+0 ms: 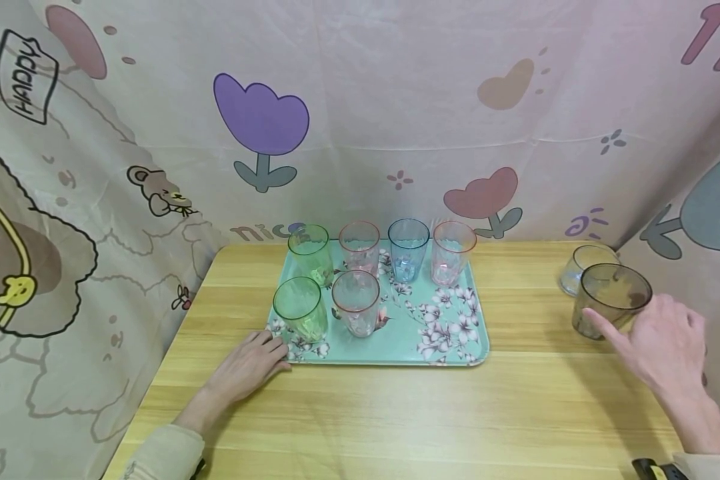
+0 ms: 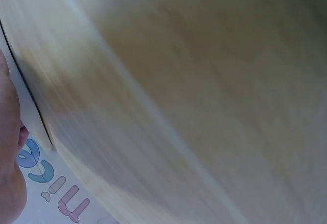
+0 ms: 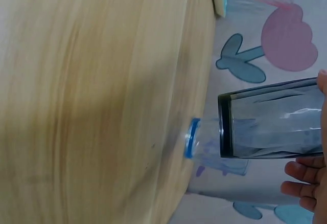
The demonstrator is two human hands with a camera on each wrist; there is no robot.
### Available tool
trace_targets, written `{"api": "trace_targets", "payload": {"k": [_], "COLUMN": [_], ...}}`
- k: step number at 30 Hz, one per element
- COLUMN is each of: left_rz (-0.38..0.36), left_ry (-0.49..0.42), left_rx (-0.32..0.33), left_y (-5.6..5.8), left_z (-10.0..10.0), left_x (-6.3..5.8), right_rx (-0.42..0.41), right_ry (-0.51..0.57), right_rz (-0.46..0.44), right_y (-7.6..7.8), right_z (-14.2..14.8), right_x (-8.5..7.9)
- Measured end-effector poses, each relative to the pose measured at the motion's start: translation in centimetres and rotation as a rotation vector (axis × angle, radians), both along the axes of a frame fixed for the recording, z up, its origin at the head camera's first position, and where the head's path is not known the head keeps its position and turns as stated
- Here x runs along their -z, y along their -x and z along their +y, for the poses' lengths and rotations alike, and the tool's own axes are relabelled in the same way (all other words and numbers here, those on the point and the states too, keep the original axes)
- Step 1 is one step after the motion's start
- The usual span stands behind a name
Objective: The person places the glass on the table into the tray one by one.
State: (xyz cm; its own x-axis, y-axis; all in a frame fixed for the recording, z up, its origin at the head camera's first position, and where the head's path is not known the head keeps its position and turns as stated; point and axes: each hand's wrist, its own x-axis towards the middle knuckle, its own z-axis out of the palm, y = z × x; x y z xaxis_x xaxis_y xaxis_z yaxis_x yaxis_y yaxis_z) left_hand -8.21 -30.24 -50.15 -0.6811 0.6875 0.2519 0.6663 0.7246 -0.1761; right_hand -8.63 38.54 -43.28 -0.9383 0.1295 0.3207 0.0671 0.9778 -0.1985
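My right hand (image 1: pixel 666 340) grips a smoky brown-grey glass (image 1: pixel 594 320) at the right end of the table, thumb on the near side. Seen from the right wrist, the glass (image 3: pixel 276 121) has a thick dark base held off the wood. Just behind it stands a short clear glass (image 1: pixel 569 280), whose base looks blue in that view. My left hand (image 1: pixel 249 367) rests at the near left corner of a mint-green flowered tray (image 1: pixel 390 350), fingers at its rim. Closest to that hand on the tray is a green glass (image 1: pixel 303 313).
The tray also carries another green glass (image 1: pixel 312 257), a blue glass (image 1: pixel 408 253), two pink-rimmed glasses at the back, and a reddish-rimmed glass (image 1: pixel 357 307) in front. A printed curtain (image 1: pixel 360 100) hangs behind the wooden table (image 1: pixel 396 420) and along both sides.
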Motion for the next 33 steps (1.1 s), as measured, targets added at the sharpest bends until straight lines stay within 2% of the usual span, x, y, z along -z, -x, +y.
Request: {"api": "trace_targets", "payload": {"k": [5, 20, 26, 33], "left_rz": [-0.001, 0.003, 0.010, 0.015], "left_ry": [0.004, 0.004, 0.006, 0.004], "left_rx": [-0.004, -0.002, 0.002, 0.003], "left_y": [0.0, 0.1, 0.1, 0.1], "left_z": [0.0, -0.1, -0.1, 0.0], "left_x": [0.0, 0.1, 0.2, 0.2], "right_rx": [-0.030, -0.140, -0.209, -0.299], "right_ry": [-0.006, 0.022, -0.023, -0.062], "right_rz": [0.047, 0.057, 0.093, 0.088], "right_y": [0.2, 0.7, 1.2, 1.7], "right_z": [-1.0, -3.8, -4.8, -6.3], "right_x": [0.0, -0.3, -0.5, -0.6]}}
